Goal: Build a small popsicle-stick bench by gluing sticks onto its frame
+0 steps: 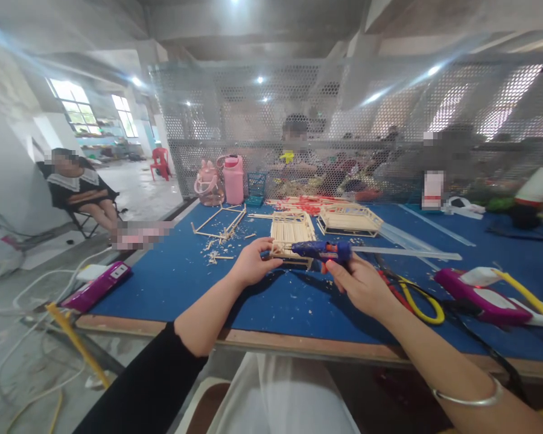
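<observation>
In my right hand point(355, 280) is a blue glue gun point(321, 250), with a long clear glue stick point(402, 252) running out of its back. Its nozzle points left at the near end of a small model bed of wooden sticks point(294, 229). My left hand point(253, 262) grips the near left corner of that stick model between thumb and fingers. Farther right lies a similar stick model point(349, 219). An open stick frame point(221, 222) lies to the left among wood scraps.
Red-tipped sticks point(308, 205) lie along the back. Spare glue sticks point(407, 238) rest at right, near yellow-handled pliers point(423, 304). Purple power strips sit at the right point(482, 295) and left edge point(97, 286). A pink bottle point(233, 179) stands by the mesh screen. Someone sits at far left.
</observation>
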The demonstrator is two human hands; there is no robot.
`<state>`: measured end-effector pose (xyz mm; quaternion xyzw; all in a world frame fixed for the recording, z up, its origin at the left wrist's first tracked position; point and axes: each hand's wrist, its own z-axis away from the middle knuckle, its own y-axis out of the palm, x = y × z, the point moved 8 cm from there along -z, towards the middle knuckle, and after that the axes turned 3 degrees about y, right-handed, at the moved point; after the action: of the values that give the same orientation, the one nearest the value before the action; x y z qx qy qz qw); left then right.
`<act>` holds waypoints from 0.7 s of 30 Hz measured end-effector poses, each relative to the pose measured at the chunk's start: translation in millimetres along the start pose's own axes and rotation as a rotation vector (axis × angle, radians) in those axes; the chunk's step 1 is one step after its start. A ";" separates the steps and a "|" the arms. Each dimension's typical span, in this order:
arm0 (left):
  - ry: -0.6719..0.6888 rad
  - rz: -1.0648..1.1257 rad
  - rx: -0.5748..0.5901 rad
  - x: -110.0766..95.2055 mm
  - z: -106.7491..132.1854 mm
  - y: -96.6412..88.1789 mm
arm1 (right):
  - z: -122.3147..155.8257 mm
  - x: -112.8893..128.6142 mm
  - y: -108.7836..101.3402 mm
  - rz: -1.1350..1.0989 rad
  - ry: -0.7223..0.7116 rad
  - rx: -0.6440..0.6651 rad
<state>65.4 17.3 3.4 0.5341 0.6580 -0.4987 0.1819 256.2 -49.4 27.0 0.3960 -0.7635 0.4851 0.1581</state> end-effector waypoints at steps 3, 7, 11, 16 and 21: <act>-0.027 0.042 0.012 2.0 0.0 1.4 | 0.1 -2.1 1.1 -0.006 0.018 0.002; -0.036 0.065 0.019 2.5 0.1 2.4 | 0.1 -3.2 4.1 -0.011 0.041 0.017; -0.022 0.048 0.013 2.5 -0.5 2.0 | -0.1 -3.2 4.1 -0.006 0.041 0.003; 0.007 0.031 0.020 1.2 -1.2 2.2 | 0.7 -2.3 3.0 -0.007 0.019 -0.016; 0.011 -0.001 0.024 1.0 -1.3 2.0 | 0.3 -0.8 4.2 -0.006 0.010 -0.011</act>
<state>67.2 18.7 2.2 0.5386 0.6533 -0.5038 0.1713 253.6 -48.4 23.8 0.3949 -0.7641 0.4826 0.1654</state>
